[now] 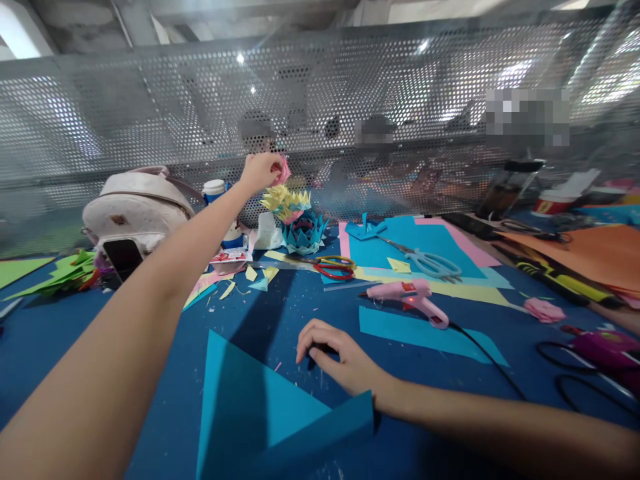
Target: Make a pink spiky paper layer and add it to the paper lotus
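Observation:
My left hand is raised at the far side of the table, its fingers closed on a pink paper flower. Just below it, yellow paper flowers stand in a blue pointed-petal paper holder. My right hand rests on the blue tabletop with fingers loosely curved and apart, holding nothing. Near its wrist is a folded blue paper sheet. Beyond the hand, a pink glue gun lies on its side by a blue paper strip.
Red-and-yellow scissors and blue-handled scissors lie among paper sheets and scraps. A white backpack with a phone stands left. Right are another pink paper flower, a purple glue gun and orange paper. A perforated metal screen stands behind.

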A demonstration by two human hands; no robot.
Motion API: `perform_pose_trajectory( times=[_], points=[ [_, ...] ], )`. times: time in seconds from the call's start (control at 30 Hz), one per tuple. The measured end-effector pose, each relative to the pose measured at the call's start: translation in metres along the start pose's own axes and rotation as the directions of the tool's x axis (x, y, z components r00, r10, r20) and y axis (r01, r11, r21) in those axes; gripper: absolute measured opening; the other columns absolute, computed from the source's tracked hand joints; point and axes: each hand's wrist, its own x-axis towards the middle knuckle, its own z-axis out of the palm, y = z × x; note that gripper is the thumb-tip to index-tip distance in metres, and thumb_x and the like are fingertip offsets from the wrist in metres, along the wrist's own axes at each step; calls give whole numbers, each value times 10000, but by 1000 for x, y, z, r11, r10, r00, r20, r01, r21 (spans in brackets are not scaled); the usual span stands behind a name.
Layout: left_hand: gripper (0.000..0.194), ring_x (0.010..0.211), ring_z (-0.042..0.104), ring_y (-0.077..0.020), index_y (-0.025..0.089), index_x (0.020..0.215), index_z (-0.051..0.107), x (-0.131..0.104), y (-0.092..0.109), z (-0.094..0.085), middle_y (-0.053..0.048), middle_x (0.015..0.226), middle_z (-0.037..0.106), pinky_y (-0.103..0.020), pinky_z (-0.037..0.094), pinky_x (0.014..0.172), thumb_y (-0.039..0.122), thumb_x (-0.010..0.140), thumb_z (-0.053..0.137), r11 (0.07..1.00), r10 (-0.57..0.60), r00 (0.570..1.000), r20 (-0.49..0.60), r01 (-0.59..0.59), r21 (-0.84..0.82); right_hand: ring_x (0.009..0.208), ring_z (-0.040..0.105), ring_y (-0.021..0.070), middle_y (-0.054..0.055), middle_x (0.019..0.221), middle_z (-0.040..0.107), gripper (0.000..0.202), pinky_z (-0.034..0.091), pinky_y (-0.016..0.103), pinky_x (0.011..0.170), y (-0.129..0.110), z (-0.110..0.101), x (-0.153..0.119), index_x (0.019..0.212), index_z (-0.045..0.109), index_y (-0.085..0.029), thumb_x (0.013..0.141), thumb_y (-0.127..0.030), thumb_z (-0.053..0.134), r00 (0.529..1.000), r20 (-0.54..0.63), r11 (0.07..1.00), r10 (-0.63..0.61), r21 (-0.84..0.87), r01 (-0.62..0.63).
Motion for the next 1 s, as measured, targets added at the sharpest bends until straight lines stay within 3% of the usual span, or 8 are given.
perform_pose_trajectory(
  times=[0.17,0.43,0.6,0.8,1.0],
  points=[
    [249,924,604,-218,164,973,704,4,18,-1,-36,961,716,-349,384,878,140,786,540,998,59,996,-73,-61,-25,848,552,155,36,914,573,300,438,302,768,2,0,0,806,663,-182,827,13,436,1000,-2,1000,-19,-4,19],
    [284,940,614,-240,205,930,735,17,47,23,-31,922,724,-395,354,922,118,757,528,993,112,992,-48,-114,-25,865,560,158,35,904,580,310,441,290,753,-2,0,1,793,659,-184,811,27,433,1000,-5,1000,-5,-9,4],
    [193,945,605,-273,180,832,726,26,49,33,-62,899,724,-434,334,931,119,728,575,995,101,995,5,-101,-7,886,564,163,34,900,585,314,436,295,772,-3,-1,0,787,657,-180,800,40,434,1000,-9,1000,-6,-6,6],
    [279,961,615,-255,187,921,726,26,45,37,-57,924,725,-425,351,957,107,729,539,992,124,992,32,-123,-30,886,566,158,31,897,584,308,436,297,780,-3,-1,0,784,655,-180,807,38,439,1000,-7,1000,-9,-3,9],
    [390,865,655,-203,144,931,738,29,41,42,-59,902,735,-309,474,841,50,658,476,968,220,970,107,-203,-146,888,566,157,26,901,585,308,444,294,767,-1,-1,0,787,652,-190,809,30,439,1000,-11,1000,-11,-7,11]
  ],
)
